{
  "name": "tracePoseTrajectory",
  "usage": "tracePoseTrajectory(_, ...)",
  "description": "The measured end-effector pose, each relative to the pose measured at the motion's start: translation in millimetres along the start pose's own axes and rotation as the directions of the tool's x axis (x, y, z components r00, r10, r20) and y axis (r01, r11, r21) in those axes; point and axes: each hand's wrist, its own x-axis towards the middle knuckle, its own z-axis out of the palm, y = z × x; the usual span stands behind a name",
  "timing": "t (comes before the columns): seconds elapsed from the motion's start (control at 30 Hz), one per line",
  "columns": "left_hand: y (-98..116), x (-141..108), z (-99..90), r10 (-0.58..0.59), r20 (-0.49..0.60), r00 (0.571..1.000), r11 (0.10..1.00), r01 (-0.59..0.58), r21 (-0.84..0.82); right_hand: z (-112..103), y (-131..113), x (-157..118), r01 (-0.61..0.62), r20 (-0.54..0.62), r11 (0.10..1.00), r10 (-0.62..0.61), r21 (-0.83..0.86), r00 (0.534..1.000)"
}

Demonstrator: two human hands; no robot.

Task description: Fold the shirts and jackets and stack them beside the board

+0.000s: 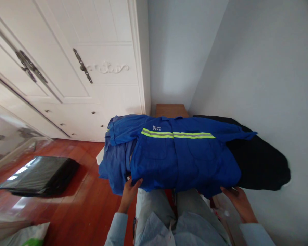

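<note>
A blue jacket (156, 157) lies front up before our legs, its collar away from us, its hem towards us and its sleeves reaching out to left and right, so its longer spread runs across our view. Both our hands are at its near edge, neither clearly closer: the left hand (130, 192) is at the left corner, thumb and one fingertip apart, and the right hand (237, 200) is towards the right corner, thumb at the cloth. Other fingers are hidden, so we cannot tell whether either hand grips. A yellow-green band (157, 135) with a grey stripe crosses the jacket's chest; above it, on our left, is a small white logo (156, 128) with lettering too blurred to read. More blue clothing (118, 164) shows under the jacket's left side, and black cloth (261, 164) under its right. Beyond the collar is a brown wooden surface (171, 110); beyond the jacket to the left stands a white wardrobe (110, 92). Well to the jacket's left, a black plastic-wrapped package (38, 174) rests on the red-brown floor (92, 201).
</note>
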Motion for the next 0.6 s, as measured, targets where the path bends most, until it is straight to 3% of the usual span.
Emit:
tracePoseTrajectory(0.13, 3.1, -10.3, -8.1, -0.096, 0.068, 0.993, 0.991, 0.102, -0.089, 0.6, -5.4, -12.9, -0.008, -0.002, 1.0, 0.008, -0.004, 1.0)
tracePoseTrajectory(0.3, 3.1, -23.8, -18.0, -0.255, 0.132, 0.958, 0.928, 0.28, -0.246, -10.7, -4.6, -34.5, -0.041, 0.021, 0.983, 0.037, 0.177, 0.999)
tracePoseTrajectory(0.47, 5.8, -36.4, -18.9, -0.392, 0.057, 0.918, 0.82, 0.377, -0.432, -30.1, 4.3, -51.8, -0.137, -0.021, 0.879, 0.165, 0.457, 0.986)
tracePoseTrajectory(0.6, 9.6, -48.5, -13.1, -0.448, -0.04, 0.893, 0.768, 0.361, -0.529, -46.7, 9.6, -50.6, -0.254, 0.163, 0.836, 0.199, 0.486, 0.966)
